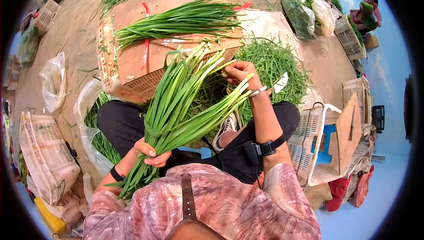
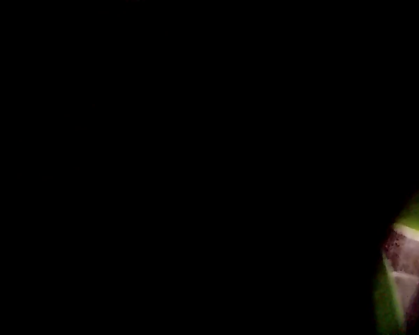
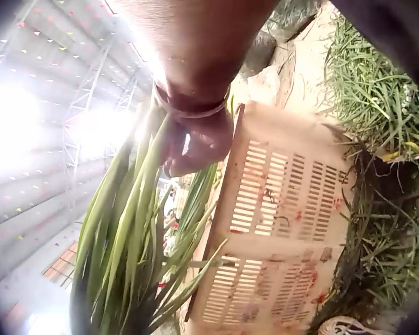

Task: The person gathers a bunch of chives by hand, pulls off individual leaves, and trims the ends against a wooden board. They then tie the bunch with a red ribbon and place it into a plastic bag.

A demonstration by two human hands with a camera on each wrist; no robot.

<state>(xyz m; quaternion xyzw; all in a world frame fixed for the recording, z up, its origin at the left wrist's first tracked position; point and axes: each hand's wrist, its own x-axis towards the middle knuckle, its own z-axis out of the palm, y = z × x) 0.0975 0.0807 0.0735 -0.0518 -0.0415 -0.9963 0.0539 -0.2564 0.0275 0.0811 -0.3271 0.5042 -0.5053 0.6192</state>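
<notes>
Right now both hands are on one bunch of greens (image 1: 185, 94), held in the air over the lap, just off the near edge of the crate (image 1: 132, 85). Low down, the left hand (image 1: 150, 151) wraps round it, fingers curled tight, leaf tips hanging out below. Up top, the right hand (image 1: 238, 72) pinches a few stalks at the pale stem ends. The left wrist view is nearly black, no help.

By the look of it: light, soft & bendy. Leaves prob. bruise or snap easily, and loose stalks could slide out. Best hold is round the middle w/ the whole hand, firm but not crushing, w/ the stiffer pale ends for steering.

A 2nd bunch (image 1: 176, 19) lies across the crate's cardboard top, toward the far edge.
</notes>
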